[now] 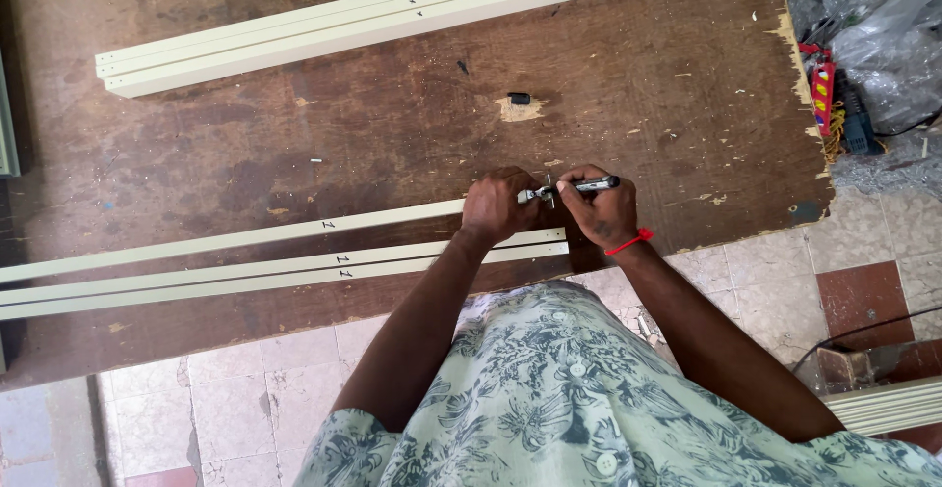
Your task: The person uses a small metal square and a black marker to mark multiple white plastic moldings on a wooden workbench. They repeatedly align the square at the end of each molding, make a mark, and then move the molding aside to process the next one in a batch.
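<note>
Three long cream metal strips (245,256) lie side by side along the near edge of a worn brown wooden board (392,134). My left hand (496,205) presses down on the right end of the farthest strip. My right hand (601,207), with a red band at the wrist, grips a black and silver marker (579,188) lying sideways, its tip at the strip's end beside my left fingers. A small metal piece shows between the two hands; I cannot tell what it is.
A second bundle of cream strips (392,11) lies across the far side of the board. A small black cap (518,98) sits mid-board. Clutter and plastic sheeting (863,46) lie right of the board. More cream strips (888,404) rest at lower right over the tiled floor.
</note>
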